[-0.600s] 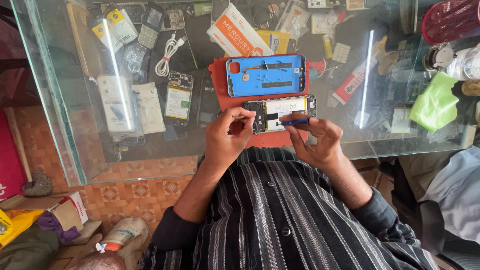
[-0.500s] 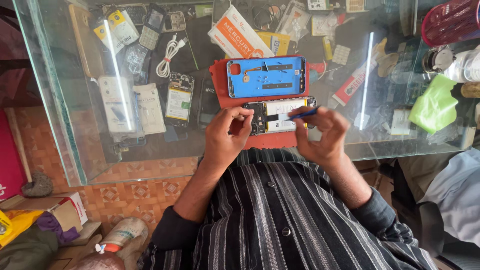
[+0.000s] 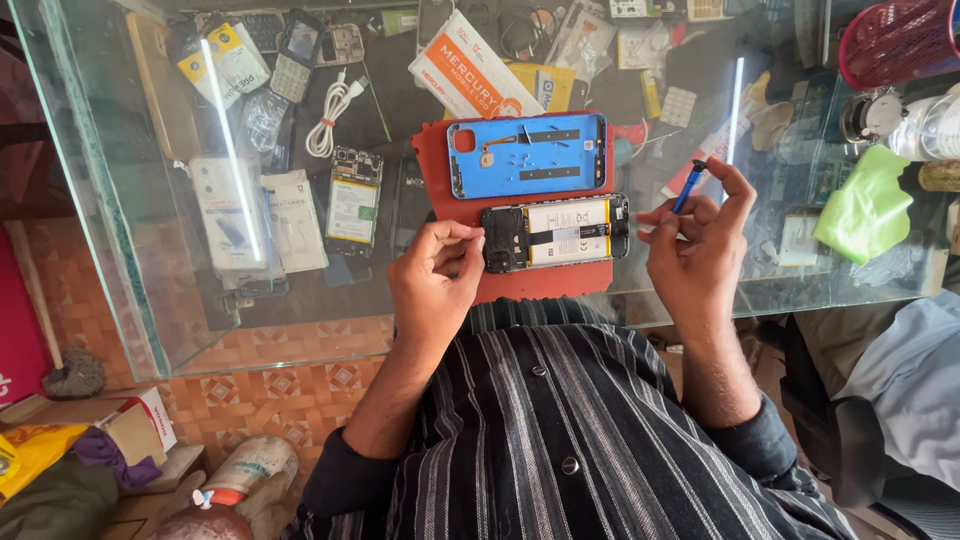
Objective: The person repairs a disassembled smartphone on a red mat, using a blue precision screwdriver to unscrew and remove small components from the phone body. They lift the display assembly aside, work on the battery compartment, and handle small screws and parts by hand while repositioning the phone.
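Note:
An opened phone [image 3: 556, 233], its battery and boards exposed, lies on a red mat [image 3: 520, 285] on the glass counter. Its blue back cover [image 3: 527, 155] rests just beyond it on the same mat. My left hand [image 3: 437, 272] sits at the phone's left end, fingertips pinched together against its corner. My right hand [image 3: 697, 245] is lifted to the right of the phone and holds a small blue screwdriver [image 3: 689, 187] upright between thumb and fingers, clear of the phone.
Under the glass lie phone parts, a white cable [image 3: 334, 118], cases and boxes. A green cloth [image 3: 866, 203] and a red basket [image 3: 895, 40] sit at the right. Another person's sleeve [image 3: 905, 390] is at the lower right. Boxes and a bottle [image 3: 245, 474] lie on the tiled floor.
My right hand has pulled the screwdriver off the phone and moved it right and up. My left hand stays at the phone's left end.

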Motion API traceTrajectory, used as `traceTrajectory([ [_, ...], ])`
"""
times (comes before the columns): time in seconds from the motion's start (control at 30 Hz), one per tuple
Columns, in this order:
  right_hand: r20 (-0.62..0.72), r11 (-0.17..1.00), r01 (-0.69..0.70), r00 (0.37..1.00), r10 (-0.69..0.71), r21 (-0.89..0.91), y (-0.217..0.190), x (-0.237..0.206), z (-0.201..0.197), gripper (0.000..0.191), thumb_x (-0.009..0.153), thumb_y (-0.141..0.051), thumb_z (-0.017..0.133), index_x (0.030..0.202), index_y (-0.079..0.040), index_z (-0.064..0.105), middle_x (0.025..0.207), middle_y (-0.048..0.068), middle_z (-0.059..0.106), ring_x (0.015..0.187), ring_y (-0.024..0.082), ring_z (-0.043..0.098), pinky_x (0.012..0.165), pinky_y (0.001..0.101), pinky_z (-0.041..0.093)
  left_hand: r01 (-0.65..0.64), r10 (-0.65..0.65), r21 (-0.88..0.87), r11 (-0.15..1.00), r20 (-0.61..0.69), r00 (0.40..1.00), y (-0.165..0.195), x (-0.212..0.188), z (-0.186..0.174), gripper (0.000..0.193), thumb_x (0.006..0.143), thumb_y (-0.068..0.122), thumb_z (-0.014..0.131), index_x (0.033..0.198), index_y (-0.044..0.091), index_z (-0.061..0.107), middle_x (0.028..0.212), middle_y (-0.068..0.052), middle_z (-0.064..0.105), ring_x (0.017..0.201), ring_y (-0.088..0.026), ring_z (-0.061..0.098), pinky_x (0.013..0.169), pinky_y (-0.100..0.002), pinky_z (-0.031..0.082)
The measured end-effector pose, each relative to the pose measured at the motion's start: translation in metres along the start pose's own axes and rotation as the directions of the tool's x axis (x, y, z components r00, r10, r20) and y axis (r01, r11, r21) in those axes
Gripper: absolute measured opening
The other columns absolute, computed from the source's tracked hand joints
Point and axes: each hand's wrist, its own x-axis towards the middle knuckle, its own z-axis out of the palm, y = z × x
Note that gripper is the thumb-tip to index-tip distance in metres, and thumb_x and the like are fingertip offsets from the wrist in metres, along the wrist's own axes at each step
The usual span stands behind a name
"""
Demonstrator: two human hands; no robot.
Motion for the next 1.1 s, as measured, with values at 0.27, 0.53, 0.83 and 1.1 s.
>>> traceTrajectory([
  [0.27, 0.062, 0.99, -0.076, 0.996, 0.069, 0.116, -0.001, 0.01, 0.005, 0.061, 0.101, 0.015, 0.043, 0.155, -0.001, 0.022, 0.107, 0.015, 0.065, 0.101, 0.022, 0.075, 0.089, 0.0329, 0.067, 0.006, -0.007, -0.08, 0.997, -0.01, 1.0, -0.006, 0.003, -0.002, 0.019, 0.094, -0.007, 0.071, 0.109, -0.002, 0.062, 0.107, -0.011, 0.077, 0.099, -0.013, 0.076, 0.085, -0.026, 0.064],
  [0.53, 0.066, 0.991, 0.052, 0.996, -0.06, 0.123, -0.008, 0.012, 0.012, 0.059, 0.108, 0.015, 0.045, 0.159, -0.003, 0.021, 0.109, 0.015, 0.065, 0.11, 0.025, 0.073, 0.094, 0.0365, 0.064, -0.185, 0.192, 0.113, 0.976, -0.059, 0.98, 0.0, 0.006, -0.004, 0.02, 0.094, -0.007, 0.074, 0.11, -0.001, 0.063, 0.107, -0.011, 0.078, 0.095, -0.012, 0.077, 0.081, -0.025, 0.062],
  [0.83, 0.136, 0.812, 0.506, 0.818, -0.559, 0.292, 0.019, -0.026, 0.046, 0.066, 0.102, 0.019, 0.054, 0.147, -0.017, 0.023, 0.117, 0.018, 0.062, 0.114, 0.033, 0.071, 0.102, 0.0493, 0.063, -0.333, 0.325, 0.09, 0.938, 0.097, 0.941, -0.001, 0.0, -0.002, 0.026, 0.091, -0.004, 0.081, 0.11, 0.002, 0.065, 0.105, -0.008, 0.075, 0.09, -0.012, 0.077, 0.078, -0.024, 0.062],
  [1.1, 0.354, 0.776, 0.614, 0.764, -0.539, -0.144, 0.01, -0.027, 0.024, 0.054, 0.09, 0.008, 0.071, 0.125, -0.009, 0.035, 0.104, 0.019, 0.073, 0.094, 0.036, 0.075, 0.077, 0.038, 0.06, -0.247, 0.256, -0.07, 0.966, 0.163, 0.953, -0.018, -0.006, 0.0, 0.031, 0.091, -0.004, 0.081, 0.109, 0.003, 0.056, 0.102, -0.009, 0.074, 0.093, -0.013, 0.075, 0.077, -0.025, 0.062],
])
